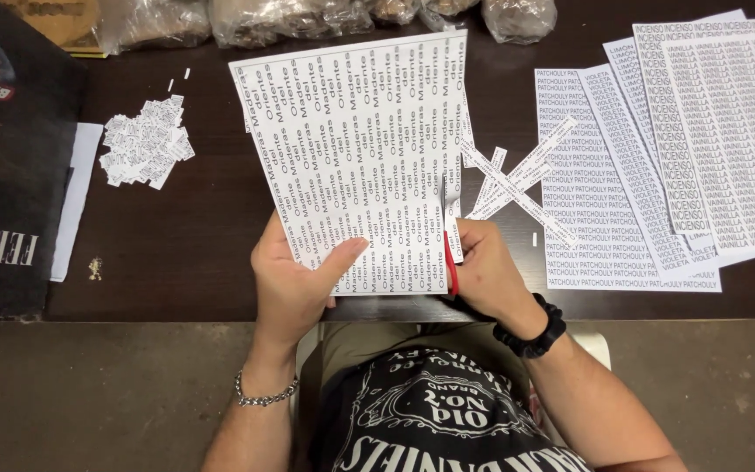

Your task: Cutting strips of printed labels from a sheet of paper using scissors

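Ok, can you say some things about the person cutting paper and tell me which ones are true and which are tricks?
1. The left hand holds a printed sheet. True.
2. The right hand holds scissors with blue handles. False: the scissors have red handles.
3. A pile of small cut paper pieces lies on the dark table. True.
4. More printed sheets are stacked on the person's left. False: they lie on the person's right.
5. Long cut strips lie beside the held sheet. True.

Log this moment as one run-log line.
left hand: holds printed sheet | right hand: red-handled scissors cutting sheet's right edge | cut strips on table
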